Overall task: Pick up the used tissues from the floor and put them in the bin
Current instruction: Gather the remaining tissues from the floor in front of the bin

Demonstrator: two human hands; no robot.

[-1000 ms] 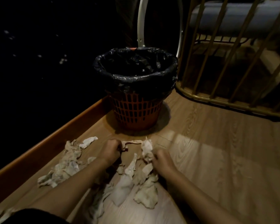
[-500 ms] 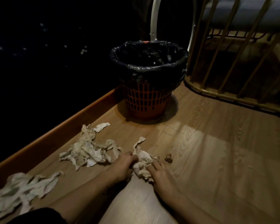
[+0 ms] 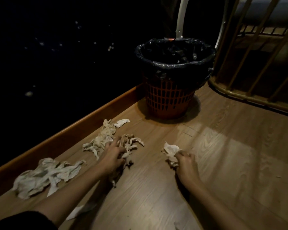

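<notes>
1. my right hand is curled tight round a crumpled white tissue wad, low over the light wooden plank floor.
2. my left hand has its fingers clawed into a stringy, twisted clump of used tissue; it grips part of it while the rest lies on the floor.
3. just left of that hand, a long crumpled strip of tissue runs along the floor's left edge beside the orange-brown wooden skirting.
4. a larger flattened heap of tissue lies nearer the bottom left corner.
5. the round orange lattice plastic bin with a black bag liner stands at the floor's far edge, well apart from both hands.
6. a tan rattan barred frame stands right of the bin.
</notes>
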